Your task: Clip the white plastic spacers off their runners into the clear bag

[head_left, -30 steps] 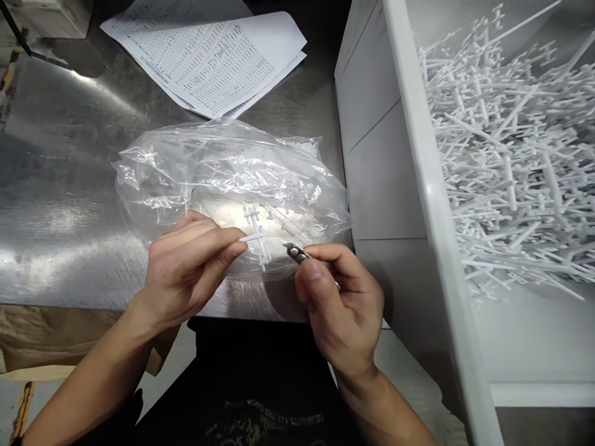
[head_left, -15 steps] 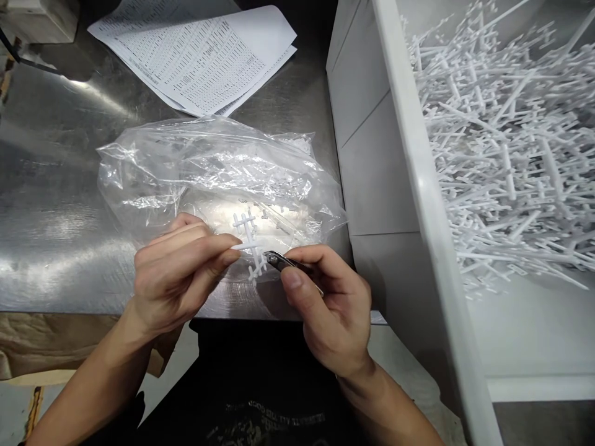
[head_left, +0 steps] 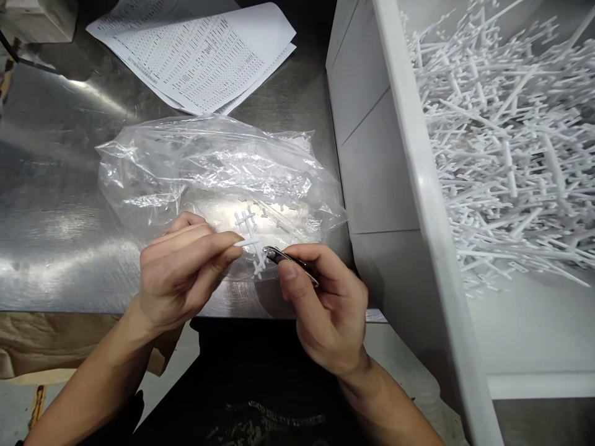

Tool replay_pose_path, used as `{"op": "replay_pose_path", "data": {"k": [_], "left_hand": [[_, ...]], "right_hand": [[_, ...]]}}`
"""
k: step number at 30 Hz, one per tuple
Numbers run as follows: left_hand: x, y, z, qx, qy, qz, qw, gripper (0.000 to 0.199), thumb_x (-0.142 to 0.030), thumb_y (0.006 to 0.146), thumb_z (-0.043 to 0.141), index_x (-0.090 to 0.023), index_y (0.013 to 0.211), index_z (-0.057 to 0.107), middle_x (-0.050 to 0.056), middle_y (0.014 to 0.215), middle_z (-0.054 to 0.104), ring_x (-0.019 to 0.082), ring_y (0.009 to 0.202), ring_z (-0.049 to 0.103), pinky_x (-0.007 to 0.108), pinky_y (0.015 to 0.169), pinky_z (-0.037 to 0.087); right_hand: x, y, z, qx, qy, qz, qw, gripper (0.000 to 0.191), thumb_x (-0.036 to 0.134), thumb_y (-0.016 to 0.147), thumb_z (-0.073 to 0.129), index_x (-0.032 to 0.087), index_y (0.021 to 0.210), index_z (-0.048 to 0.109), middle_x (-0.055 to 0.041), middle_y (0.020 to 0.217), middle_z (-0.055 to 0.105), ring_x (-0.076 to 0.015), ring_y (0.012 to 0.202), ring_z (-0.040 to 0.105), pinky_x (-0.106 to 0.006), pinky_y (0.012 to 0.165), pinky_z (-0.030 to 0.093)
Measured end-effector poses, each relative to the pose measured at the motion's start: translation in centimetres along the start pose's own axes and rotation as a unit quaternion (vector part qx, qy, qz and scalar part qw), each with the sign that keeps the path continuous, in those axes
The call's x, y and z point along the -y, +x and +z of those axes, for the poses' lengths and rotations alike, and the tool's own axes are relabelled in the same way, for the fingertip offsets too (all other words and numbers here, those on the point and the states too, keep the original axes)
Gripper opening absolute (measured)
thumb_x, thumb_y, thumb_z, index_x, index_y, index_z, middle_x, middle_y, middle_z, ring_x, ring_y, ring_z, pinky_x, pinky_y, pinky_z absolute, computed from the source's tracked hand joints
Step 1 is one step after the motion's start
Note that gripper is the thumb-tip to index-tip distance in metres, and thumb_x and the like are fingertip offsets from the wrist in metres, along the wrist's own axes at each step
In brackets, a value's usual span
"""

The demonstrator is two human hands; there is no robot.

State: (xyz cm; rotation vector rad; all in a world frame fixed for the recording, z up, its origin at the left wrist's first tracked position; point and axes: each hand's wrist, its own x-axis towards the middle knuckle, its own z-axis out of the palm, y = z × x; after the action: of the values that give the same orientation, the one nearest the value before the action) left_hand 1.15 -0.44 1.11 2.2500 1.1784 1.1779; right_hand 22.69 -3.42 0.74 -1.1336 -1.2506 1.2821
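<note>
A branched white plastic piece (head_left: 253,238) is pinched at its side stem between the thumb and forefinger of my left hand (head_left: 181,272). My right hand (head_left: 325,297) is closed on a small metal nail clipper (head_left: 297,263), whose jaws are at the lower right side of the white piece. Whether the jaws touch it is too small to tell. Beneath and behind both hands lies a clear plastic bag (head_left: 186,148), with several tiny parts (head_left: 264,214) showing at its front part.
Printed paper sheets (head_left: 199,56) lie behind the bag on the metal table (head_left: 41,186). On the right, a tall-walled white bin (head_left: 413,155) holds a heap of white plastic sprues (head_left: 511,142). A box-like object (head_left: 41,18) stands at the back left.
The white piece has tilted slightly, its lower end shifting right. My right hand has moved slightly left with the clipper, while my left hand has shifted slightly right.
</note>
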Motion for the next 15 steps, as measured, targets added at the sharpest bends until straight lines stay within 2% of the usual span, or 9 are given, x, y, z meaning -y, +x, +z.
{"op": "replay_pose_path", "data": {"k": [4, 10, 12, 15], "left_hand": [[0.1, 0.1, 0.2, 0.004, 0.020, -0.020, 1.000, 0.008, -0.013, 0.107, 0.073, -0.021, 0.108, 0.074, -0.003, 0.077, 0.069, 0.010, 0.064, 0.060, 0.035, 0.075, 0.047], [0.7, -0.1, 0.3, -0.036, -0.002, -0.009, 0.999, 0.014, -0.009, 0.104, 0.076, -0.022, 0.110, 0.075, -0.002, 0.079, 0.072, 0.011, 0.067, 0.063, 0.033, 0.070, 0.050], [0.3, -0.2, 0.2, -0.040, -0.022, 0.004, 0.999, 0.017, -0.009, 0.103, 0.077, -0.023, 0.114, 0.076, -0.001, 0.083, 0.074, 0.013, 0.070, 0.068, 0.034, 0.070, 0.054], [-1.6, -0.8, -0.3, -0.046, -0.029, 0.012, 0.998, 0.018, -0.010, 0.103, 0.077, -0.021, 0.118, 0.077, 0.002, 0.086, 0.077, 0.016, 0.074, 0.073, 0.036, 0.069, 0.061]], "right_hand": [[0.0, 0.2, 0.4, -0.021, -0.007, -0.005, 1.000, 0.013, 0.032, 0.112, 0.069, 0.024, 0.102, 0.072, 0.0056, 0.070, 0.057, -0.0120, 0.060, 0.050, -0.029, 0.055, 0.041], [-0.1, 0.2, 0.6, -0.057, 0.023, 0.006, 0.998, 0.008, 0.032, 0.111, 0.072, 0.025, 0.107, 0.072, 0.0070, 0.070, 0.058, -0.0101, 0.059, 0.050, -0.024, 0.053, 0.041], [-0.3, 0.1, 0.4, -0.081, 0.016, 0.001, 0.997, 0.006, 0.032, 0.109, 0.074, 0.026, 0.109, 0.074, 0.0070, 0.070, 0.060, -0.0102, 0.058, 0.050, -0.024, 0.053, 0.044], [-0.5, -0.4, 0.2, -0.103, -0.005, 0.001, 0.995, 0.008, 0.034, 0.107, 0.078, 0.026, 0.111, 0.078, 0.0060, 0.069, 0.061, -0.0113, 0.055, 0.051, -0.026, 0.054, 0.046]]}}
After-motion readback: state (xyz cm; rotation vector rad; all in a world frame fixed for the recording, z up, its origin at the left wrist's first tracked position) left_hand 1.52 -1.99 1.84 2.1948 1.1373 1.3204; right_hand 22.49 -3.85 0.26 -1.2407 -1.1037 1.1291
